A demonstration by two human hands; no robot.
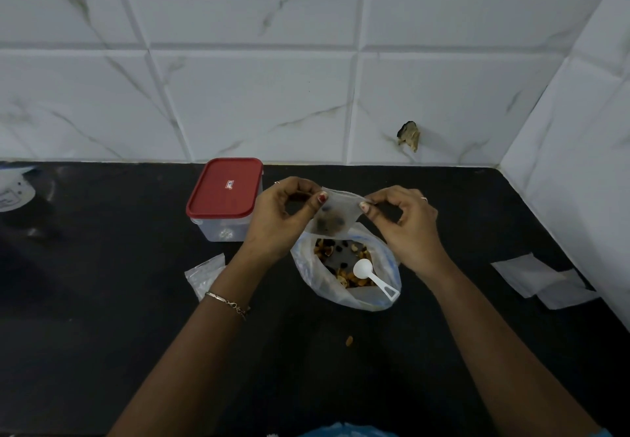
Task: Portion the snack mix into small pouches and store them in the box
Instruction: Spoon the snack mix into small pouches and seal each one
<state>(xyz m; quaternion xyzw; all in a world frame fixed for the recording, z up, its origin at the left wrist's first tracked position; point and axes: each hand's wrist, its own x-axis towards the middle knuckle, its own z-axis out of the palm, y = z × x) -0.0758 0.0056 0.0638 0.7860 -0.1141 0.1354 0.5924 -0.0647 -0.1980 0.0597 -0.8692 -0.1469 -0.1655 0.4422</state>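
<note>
Pouch [335,213] hangs over the bag [306,267], top corners pinched by left hand [279,218] and right hand [405,228]; scoop [363,270] lies in the bag, lidded box [223,191] left of it.

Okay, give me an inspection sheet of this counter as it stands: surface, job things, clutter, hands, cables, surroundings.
Surface: dark counter; one stray crumb lies on the near side of the bag.
Job's things: small pouch with some mix inside, held above the open snack bag; white scoop lies in the bag; red-lidded box closed, back left; flat empty pouches at right.
Clutter: crumpled clear plastic left of the bag; white object at far left, unclear.
Grips: left hand and right hand each pinch a top corner of the pouch.
Cables: nothing seen.
Surroundings: marbled white wall tiles, one with a broken hole.
</note>
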